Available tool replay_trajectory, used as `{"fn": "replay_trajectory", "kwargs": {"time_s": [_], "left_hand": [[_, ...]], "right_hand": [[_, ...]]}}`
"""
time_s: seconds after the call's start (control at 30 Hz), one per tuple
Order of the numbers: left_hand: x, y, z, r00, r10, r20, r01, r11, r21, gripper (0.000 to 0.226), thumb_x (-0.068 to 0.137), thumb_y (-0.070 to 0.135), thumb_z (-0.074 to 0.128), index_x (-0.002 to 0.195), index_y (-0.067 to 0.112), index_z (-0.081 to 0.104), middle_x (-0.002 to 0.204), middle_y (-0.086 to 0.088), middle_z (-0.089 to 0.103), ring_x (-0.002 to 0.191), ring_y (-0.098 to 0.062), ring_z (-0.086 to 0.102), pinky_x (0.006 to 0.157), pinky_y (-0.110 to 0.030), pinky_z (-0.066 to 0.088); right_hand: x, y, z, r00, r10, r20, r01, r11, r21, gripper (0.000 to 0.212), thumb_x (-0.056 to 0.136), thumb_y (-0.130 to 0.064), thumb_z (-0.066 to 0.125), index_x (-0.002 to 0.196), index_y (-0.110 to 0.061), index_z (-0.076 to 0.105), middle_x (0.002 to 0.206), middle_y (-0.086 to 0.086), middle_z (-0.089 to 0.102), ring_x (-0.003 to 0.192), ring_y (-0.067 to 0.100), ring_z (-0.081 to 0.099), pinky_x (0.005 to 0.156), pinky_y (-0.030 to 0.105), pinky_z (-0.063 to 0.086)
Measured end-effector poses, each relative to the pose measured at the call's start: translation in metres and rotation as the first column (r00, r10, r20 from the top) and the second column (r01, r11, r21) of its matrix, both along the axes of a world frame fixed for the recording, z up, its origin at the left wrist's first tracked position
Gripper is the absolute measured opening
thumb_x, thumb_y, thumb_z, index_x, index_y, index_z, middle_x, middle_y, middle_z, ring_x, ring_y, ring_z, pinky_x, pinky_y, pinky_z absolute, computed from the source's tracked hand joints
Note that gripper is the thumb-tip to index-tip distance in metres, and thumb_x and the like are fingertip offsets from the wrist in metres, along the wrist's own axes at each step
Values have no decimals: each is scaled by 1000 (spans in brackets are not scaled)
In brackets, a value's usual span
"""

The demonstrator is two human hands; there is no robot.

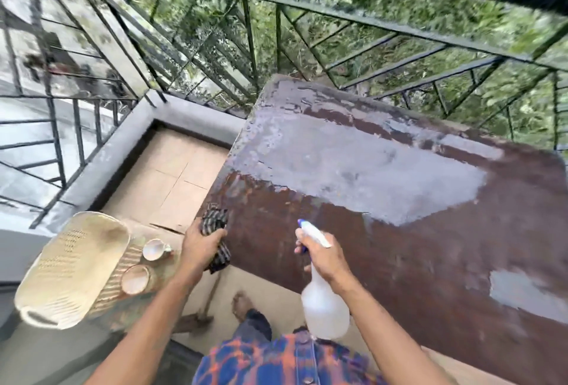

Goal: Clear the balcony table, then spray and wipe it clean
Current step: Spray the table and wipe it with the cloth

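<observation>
Closest in, below a blue-and-orange checked shirt [276, 360], the right hand [322, 257] is wrapped round the neck of the spray bottle [324, 307], fingers curled at its blue trigger. The cloudy white body hangs beneath the palm over the near edge of the table [430, 246], and the white nozzle pokes out above the knuckles, aimed away across the tabletop. Beside it, well apart, the left hand [201, 244] is closed in a fist on a dark striped cloth [215, 221]. One bunched end sticks out above the fingers at the table's near left corner, seemingly against its edge, and the other end hangs below the hand. A bare foot [242, 303] stands on the tiled floor [172, 181] between the two arms. To the left, on a low ribbed surface, a pale woven basket [70, 267] lies just beside a white cup [155, 249] and a glass [135, 278]. The brown tabletop carries broad pale, glossy patches over its far half and a smaller one near its right side. Beyond it the dark metal railing [307, 6] runs round the balcony, with green foliage behind, all blurred.
</observation>
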State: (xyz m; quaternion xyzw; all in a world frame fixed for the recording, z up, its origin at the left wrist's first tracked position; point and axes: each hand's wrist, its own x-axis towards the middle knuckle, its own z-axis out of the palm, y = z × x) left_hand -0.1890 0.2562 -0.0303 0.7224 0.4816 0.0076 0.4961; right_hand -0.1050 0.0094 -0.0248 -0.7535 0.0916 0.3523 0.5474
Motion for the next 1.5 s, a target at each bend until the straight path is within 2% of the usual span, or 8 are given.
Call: {"fn": "replay_trajectory", "kwargs": {"time_s": [0.33, 0.63, 0.73, 0.83, 1.07, 1.23, 1.4, 1.5], "left_hand": [[27, -32, 17, 996, -85, -26, 85, 996, 0, 19, 81, 12, 76, 89, 15, 59, 81, -3, 65, 85, -31, 65, 73, -37, 47], [123, 1, 11, 950, -310, 20, 310, 951, 21, 33, 64, 36, 70, 91, 21, 58, 90, -3, 70, 87, -26, 68, 85, -44, 55], [155, 9, 16, 927, -373, 37, 372, 927, 37, 31, 79, 24, 75, 106, 16, 61, 99, -3, 69, 91, -23, 65, 79, -32, 50], [183, 22, 17, 920, -385, 76, 385, 923, 20, 26, 83, 17, 74, 106, 16, 63, 96, -2, 67, 90, -21, 61, 68, -21, 40], [211, 49, 11, 912, -410, 35, 409, 912, 22, 54, 64, 40, 69, 114, 18, 65, 109, -10, 72, 102, -28, 65, 87, -36, 50], [218, 50, -3, 879, -474, 46, 472, 880, 43, 45, 70, 35, 73, 111, 18, 63, 106, -6, 70, 97, -23, 64, 81, -31, 45], [226, 52, -17, 868, -496, 29, 495, 868, 34, 30, 76, 28, 77, 101, 18, 62, 93, -6, 71, 88, -27, 66, 79, -36, 51], [230, 49, -22, 850, -525, 47, 524, 851, 21, 28, 80, 19, 77, 104, 14, 64, 89, -3, 70, 86, -28, 67, 74, -33, 48]], "right_hand": [[29, 15, 5, 996, 7, 84, -6, 1000, -12, 30, 94, -41, 71, 73, -20, 72, 71, -1, 72, 63, 14, 66, 51, 29, 53], [154, 70, 34, 971, -113, 211, 146, 978, -147, 41, 85, -53, 67, 66, -17, 71, 65, 3, 73, 65, 24, 71, 74, 51, 65], [193, 96, 44, 957, -148, 248, 201, 958, -203, 48, 74, -64, 64, 82, -17, 72, 86, 10, 79, 83, 35, 77, 76, 53, 64], [226, 120, 48, 941, -161, 296, 239, 939, -248, 40, 79, -59, 64, 72, -20, 58, 95, 15, 79, 87, 36, 76, 80, 47, 64], [266, 138, 0, 972, -153, 177, 188, 961, -205, 75, 56, -70, 64, 106, -16, 76, 93, 10, 81, 85, 30, 77, 79, 53, 66], [253, 138, 21, 953, -144, 267, 229, 917, -325, 59, 71, -63, 58, 98, -13, 78, 91, 11, 80, 86, 33, 76, 78, 42, 63], [252, 114, 18, 963, -228, 145, 262, 916, -303, 42, 71, -58, 66, 85, -19, 73, 78, 7, 81, 81, 31, 79, 83, 46, 65], [253, 98, 15, 928, -309, 210, 365, 870, -331, 62, 58, -65, 59, 89, -15, 77, 86, 13, 81, 87, 36, 78, 84, 50, 65]]}}
